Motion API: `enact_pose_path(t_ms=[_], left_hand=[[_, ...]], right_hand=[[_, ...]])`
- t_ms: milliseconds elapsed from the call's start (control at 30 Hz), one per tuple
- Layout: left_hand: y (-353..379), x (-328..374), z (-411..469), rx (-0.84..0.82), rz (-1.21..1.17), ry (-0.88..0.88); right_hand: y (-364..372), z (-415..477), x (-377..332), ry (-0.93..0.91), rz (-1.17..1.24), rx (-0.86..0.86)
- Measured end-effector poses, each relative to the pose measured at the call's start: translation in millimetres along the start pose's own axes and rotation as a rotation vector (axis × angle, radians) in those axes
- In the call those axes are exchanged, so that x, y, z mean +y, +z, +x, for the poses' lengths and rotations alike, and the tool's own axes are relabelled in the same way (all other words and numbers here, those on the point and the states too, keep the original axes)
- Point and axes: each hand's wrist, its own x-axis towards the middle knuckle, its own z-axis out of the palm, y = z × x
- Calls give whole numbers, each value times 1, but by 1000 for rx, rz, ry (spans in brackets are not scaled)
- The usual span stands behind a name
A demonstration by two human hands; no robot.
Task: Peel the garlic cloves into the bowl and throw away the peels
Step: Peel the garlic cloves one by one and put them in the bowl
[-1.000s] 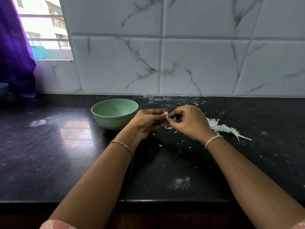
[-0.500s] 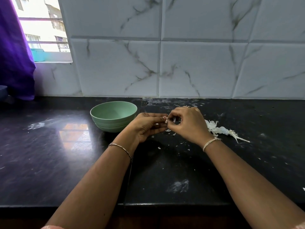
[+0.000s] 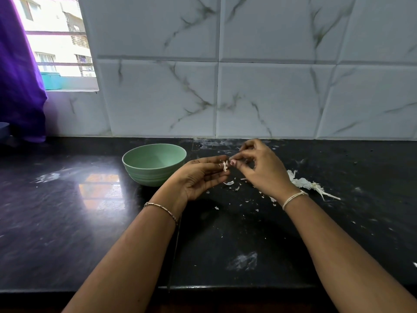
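Observation:
My left hand (image 3: 200,177) pinches a small white garlic clove (image 3: 225,166) at its fingertips, just right of the pale green bowl (image 3: 153,175). My right hand (image 3: 264,168) hovers close beside it, thumb and forefinger pinched together at a small pale bit next to the clove; whether that bit is peel I cannot tell. The bowl stands on the black counter, and what I see of its inside looks bare. A pile of white peels (image 3: 304,184) lies on the counter behind my right wrist, with small peel flakes (image 3: 232,185) scattered under both hands.
The black counter (image 3: 67,211) runs to a front edge near the bottom. A white marble-tiled wall (image 3: 270,98) stands behind. At the far left are a window, a purple curtain (image 3: 20,86) and a teal container (image 3: 50,81) on the sill.
My hands have come slightly apart: the right fingertips pulled a little right and up from the clove, which stays in my left fingertips. The view tilted a little.

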Motion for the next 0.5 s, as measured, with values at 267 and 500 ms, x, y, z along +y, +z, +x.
enact_pose_path(t_ms=[267,500], left_hand=[[-3,-1,1,8,-40,-15],[-4,-2,3,3,-44,-30]], right_hand=[[0,-1,-5,-121,19,46],[2,-1,-5,-163,-56,64]])
